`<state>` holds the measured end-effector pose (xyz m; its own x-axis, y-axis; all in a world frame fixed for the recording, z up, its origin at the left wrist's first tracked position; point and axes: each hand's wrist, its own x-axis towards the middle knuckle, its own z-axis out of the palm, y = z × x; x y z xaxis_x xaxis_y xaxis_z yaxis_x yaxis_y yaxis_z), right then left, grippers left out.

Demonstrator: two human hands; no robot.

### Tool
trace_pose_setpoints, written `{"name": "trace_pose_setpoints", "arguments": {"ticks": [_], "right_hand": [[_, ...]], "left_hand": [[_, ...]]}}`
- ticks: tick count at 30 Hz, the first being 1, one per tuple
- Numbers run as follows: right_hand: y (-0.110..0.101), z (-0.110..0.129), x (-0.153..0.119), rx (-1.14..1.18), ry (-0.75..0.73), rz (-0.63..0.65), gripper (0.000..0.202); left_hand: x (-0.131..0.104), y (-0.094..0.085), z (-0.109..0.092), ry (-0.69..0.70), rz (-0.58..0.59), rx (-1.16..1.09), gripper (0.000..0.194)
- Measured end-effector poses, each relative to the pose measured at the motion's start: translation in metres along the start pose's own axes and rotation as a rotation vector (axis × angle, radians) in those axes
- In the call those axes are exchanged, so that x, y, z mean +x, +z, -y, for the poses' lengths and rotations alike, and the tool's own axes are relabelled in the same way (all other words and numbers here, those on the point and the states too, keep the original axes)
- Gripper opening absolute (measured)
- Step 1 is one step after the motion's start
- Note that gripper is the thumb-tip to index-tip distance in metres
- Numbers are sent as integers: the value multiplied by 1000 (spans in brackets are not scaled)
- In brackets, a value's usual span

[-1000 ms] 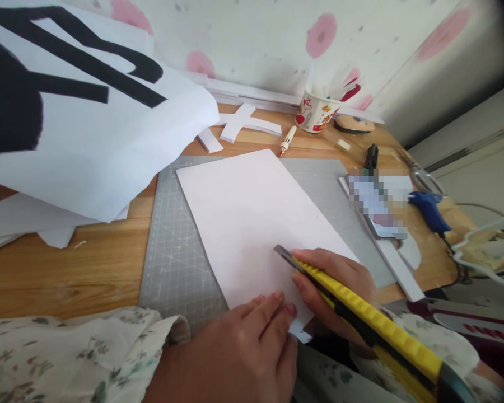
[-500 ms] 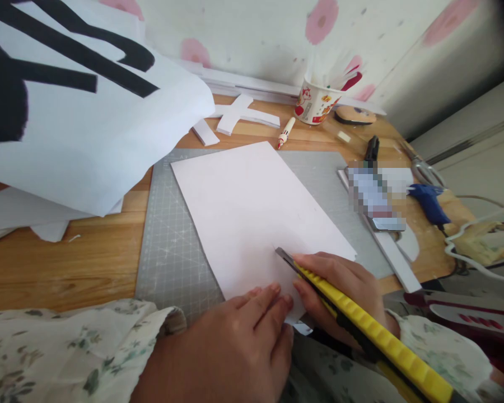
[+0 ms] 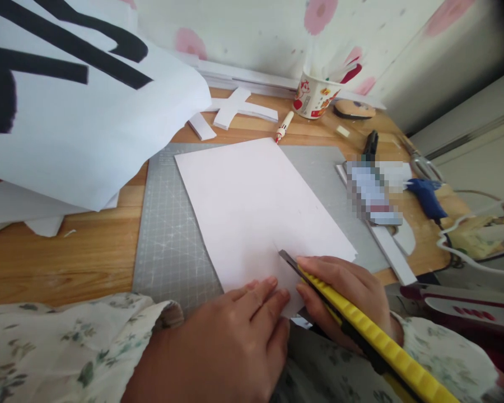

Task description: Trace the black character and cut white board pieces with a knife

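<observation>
A white foam-board or card sheet lies at a slant over the grey cutting mat. My right hand is wrapped round a yellow and black utility knife. Its blade tip touches the sheet near the lower middle, and a short faint line shows just beyond the tip. On the sheet's near end rests my left hand, palm down with fingers stretched out, a little left of the blade. The sheet's nearest corner is partly hidden by my hands.
Large paper with black shapes covers the left side. Behind the mat are white cut strips, a pen and a paper cup. A blurred phone, a blue glue gun and scissors lie right.
The blade tip has drawn slightly toward me and right, leaving a faint line behind it. The sheet has shifted a little right on the mat. The whole view has tilted slightly.
</observation>
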<state>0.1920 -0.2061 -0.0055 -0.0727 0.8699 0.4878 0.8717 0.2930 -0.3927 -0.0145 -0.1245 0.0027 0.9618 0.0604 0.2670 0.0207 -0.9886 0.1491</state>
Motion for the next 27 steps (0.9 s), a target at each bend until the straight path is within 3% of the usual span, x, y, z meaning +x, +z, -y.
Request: {"name": "trace_pose_setpoints", "arguments": {"ticks": [27], "right_hand": [[-9,8,-23,-18,33,40,44]], "left_hand": [[-3,5,0,32,7,22,25]]}}
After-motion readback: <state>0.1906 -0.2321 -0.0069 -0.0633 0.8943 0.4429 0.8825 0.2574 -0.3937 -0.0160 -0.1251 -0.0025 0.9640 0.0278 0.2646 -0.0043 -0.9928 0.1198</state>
